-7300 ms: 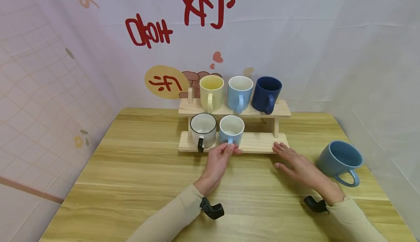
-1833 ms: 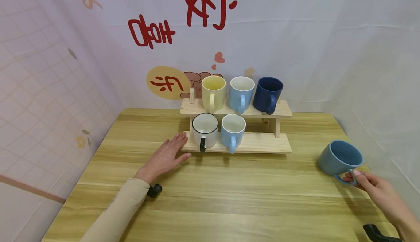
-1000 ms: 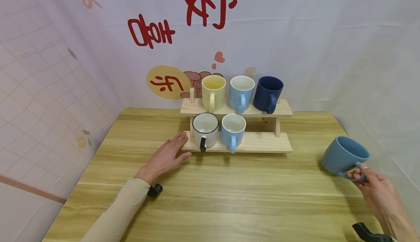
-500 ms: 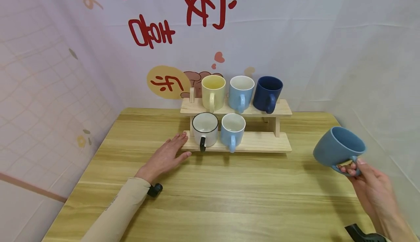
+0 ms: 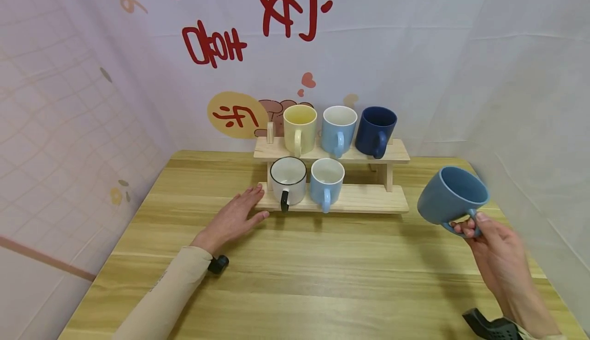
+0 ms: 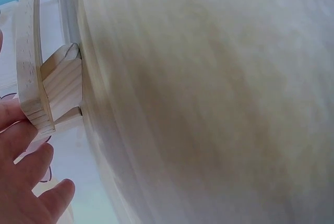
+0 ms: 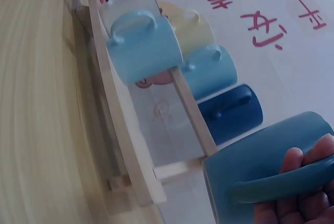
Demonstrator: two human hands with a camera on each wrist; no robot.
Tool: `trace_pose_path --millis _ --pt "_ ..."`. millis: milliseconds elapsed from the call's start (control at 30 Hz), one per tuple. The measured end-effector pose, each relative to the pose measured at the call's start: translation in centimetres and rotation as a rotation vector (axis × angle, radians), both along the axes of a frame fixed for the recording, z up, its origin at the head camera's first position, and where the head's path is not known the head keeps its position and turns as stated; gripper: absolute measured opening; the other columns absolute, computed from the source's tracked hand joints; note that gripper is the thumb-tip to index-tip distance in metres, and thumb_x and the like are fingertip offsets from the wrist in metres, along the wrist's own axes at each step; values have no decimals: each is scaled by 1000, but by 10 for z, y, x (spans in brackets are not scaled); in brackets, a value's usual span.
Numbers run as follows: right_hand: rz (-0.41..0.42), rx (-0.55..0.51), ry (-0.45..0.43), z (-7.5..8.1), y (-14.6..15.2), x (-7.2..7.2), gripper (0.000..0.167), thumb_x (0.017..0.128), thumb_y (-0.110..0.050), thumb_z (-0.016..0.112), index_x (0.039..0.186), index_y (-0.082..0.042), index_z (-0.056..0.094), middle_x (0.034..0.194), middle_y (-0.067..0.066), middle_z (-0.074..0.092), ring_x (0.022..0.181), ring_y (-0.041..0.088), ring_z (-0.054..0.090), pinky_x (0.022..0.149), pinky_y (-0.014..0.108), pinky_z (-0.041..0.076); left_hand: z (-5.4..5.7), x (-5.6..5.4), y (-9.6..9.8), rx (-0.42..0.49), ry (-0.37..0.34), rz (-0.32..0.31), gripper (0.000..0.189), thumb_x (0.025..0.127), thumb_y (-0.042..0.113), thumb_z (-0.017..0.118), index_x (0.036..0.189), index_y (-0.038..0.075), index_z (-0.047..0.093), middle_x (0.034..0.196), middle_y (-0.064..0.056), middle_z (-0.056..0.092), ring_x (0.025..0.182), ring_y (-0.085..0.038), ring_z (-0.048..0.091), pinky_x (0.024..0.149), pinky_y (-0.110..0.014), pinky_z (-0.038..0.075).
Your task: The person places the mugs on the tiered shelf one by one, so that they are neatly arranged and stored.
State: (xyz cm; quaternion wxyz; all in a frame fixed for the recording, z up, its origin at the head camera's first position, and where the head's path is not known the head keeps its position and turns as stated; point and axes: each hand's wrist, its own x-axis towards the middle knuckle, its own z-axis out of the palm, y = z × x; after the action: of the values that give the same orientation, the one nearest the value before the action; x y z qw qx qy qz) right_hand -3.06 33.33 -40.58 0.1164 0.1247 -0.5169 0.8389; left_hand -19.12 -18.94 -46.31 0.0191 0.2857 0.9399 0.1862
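Note:
My right hand (image 5: 500, 250) grips the handle of a grey-blue mug (image 5: 442, 199), which hangs tilted above the table, right of a two-tier wooden rack (image 5: 369, 200). In the right wrist view the fingers (image 7: 293, 160) curl through its handle. My left hand (image 5: 232, 219) lies with fingers extended, their tips touching the left end of the lower shelf. On that shelf stand a white mug with a black rim (image 5: 289, 181) and a light blue mug (image 5: 326, 181). Above them, on the upper shelf, are a yellow mug (image 5: 299, 129), another light blue mug (image 5: 338, 130) and a navy mug (image 5: 376, 131).
The rack's lower shelf shows bare wood right of the light blue mug. Beneath everything is a wood-grain table (image 5: 295, 278). A printed white cloth (image 5: 405, 63) rises behind it and along both sides.
My right hand has taken the grey-blue mug by its handle, lifted it off the table and moved it left. Earlier, the left hand left the lower light blue mug for the rack's left end.

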Motion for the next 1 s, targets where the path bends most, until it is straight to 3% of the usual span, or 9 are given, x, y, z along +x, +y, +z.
trace_pose_path --millis 467,633,1000 --pt "-61 69 -78 8 -43 -10 32 112 -6 41 92 4 65 83 7 63 90 20 71 93 25 55 1 0 1 5 -13 7 77 106 55 50 159 2 37 168 -11 28 155 -34 27 123 -57 25" --pt "-109 107 -131 6 -57 -13 30 111 -10 46 91 2 65 83 5 63 88 18 69 93 24 55 1 1 1 5 -14 9 77 106 55 51 159 2 37 168 -11 28 155 -34 27 123 -56 25" --pt "-114 173 -167 -4 -81 -23 31 112 -14 47 89 0 64 83 3 62 89 16 68 94 24 54 1 2 1 5 -13 9 76 106 53 52 159 1 37 168 -11 29 154 -34 27 123 -57 26"
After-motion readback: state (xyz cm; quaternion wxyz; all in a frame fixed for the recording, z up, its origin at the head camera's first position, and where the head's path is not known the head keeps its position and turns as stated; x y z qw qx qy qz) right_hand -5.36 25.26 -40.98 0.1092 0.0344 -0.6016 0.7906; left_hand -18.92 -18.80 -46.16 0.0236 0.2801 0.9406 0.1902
